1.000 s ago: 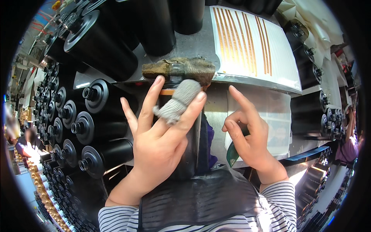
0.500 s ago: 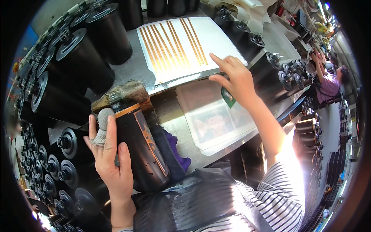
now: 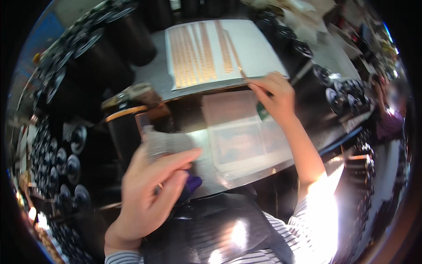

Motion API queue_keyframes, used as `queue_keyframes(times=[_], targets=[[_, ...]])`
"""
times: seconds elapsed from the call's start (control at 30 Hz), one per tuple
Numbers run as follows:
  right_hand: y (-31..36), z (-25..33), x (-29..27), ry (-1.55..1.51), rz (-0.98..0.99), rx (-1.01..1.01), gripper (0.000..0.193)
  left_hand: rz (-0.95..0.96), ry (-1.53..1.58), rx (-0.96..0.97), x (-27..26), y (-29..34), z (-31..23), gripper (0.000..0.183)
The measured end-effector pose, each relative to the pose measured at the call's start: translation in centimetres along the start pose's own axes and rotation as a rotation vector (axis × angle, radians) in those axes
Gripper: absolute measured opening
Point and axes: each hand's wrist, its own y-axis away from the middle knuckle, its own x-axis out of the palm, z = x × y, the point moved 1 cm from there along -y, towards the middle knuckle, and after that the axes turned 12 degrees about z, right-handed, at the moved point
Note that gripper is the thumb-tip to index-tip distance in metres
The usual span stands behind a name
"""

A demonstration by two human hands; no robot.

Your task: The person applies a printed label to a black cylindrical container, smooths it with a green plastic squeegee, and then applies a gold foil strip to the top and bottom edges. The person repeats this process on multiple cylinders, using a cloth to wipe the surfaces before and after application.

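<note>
My right hand (image 3: 277, 97) pinches the near end of a narrow gold strip (image 3: 238, 64) between thumb and forefinger. The strip slants up from a white sheet (image 3: 259, 53), where several more gold strips (image 3: 189, 57) lie side by side. My left hand (image 3: 151, 189), blurred, is in front of a black cylinder (image 3: 121, 132) with an orange band near its top. Its thumb and forefinger stretch out apart, and grey cloth (image 3: 169, 143) wraps other fingers. The cylinder's neck rests by a brown, cloth-like block (image 3: 140, 94); my left hand hides its lower part.
Translucent sheets (image 3: 237, 145) lie on the metal table in front of the white sheet. A small green piece (image 3: 262, 112) is beneath my right hand. Black cylinders (image 3: 127, 39) crowd the left and back, with more at right. Purple cloth (image 3: 192, 181) bunches beside my left hand. Another person (image 3: 391, 123) sits far right.
My right hand has closed on the end of a gold strip and tilted it off the row. The left hand has swung right, across the black cylinder. The whole view has shifted slightly.
</note>
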Motion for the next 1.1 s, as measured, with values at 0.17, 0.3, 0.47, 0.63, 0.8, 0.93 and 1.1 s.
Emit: queue_keyframes(times=[0.17,0.3,0.47,0.63,0.8,0.93,1.1], targets=[[1.6,10.1,-4.6,0.001,-0.056,-0.091,0.018,0.202,-0.037,0.052,2.6,1.6,0.3,0.023],[5.5,7.8,-5.2,-0.242,-0.03,0.149,0.006,0.268,0.123,0.176,3.5,2.5,-1.4,0.015],[3.7,12.7,-6.1,-0.231,-0.102,0.159,0.005,0.033,0.272,0.339,3.4,4.4,0.4,0.017],[2.7,14.4,-5.9,-0.247,-0.153,0.202,0.006,0.122,0.569,0.157,1.7,4.8,0.8,0.022],[2.9,14.0,-5.8,-0.219,-0.177,0.238,0.006,0.058,0.516,0.33,1.6,3.7,2.3,0.027],[2.7,14.6,-6.7,-0.14,-0.186,0.282,0.006,0.051,0.421,0.376,3.7,1.5,2.0,0.025],[1.8,18.0,-7.9,-0.057,-0.157,0.085,0.008,0.43,0.574,0.174,5.7,-1.8,2.5,0.031]])
